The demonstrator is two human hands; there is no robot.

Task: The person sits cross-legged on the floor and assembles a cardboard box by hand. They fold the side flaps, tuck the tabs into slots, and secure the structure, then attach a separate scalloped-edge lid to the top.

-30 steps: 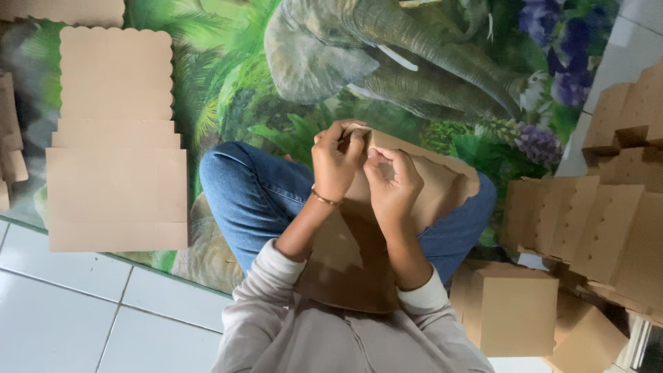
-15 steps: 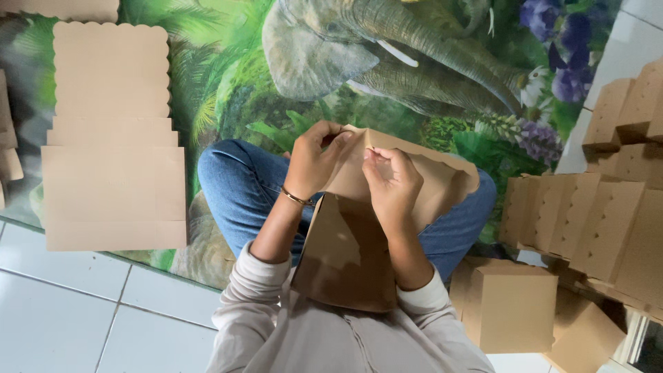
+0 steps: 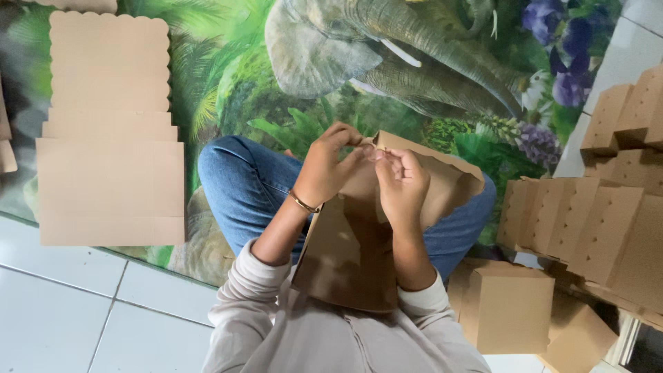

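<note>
Head view: elephant-print mat (image 3: 228, 76) over white tile floor (image 3: 62, 311), cardboard boxes (image 3: 587, 221) right.

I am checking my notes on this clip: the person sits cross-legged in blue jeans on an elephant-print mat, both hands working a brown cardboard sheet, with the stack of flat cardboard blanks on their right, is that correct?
Not quite: in the head view the stack of flat cardboard blanks lies on the person's left. Folded boxes are on the right. The rest holds: left hand and right hand both work the brown cardboard sheet.
</note>
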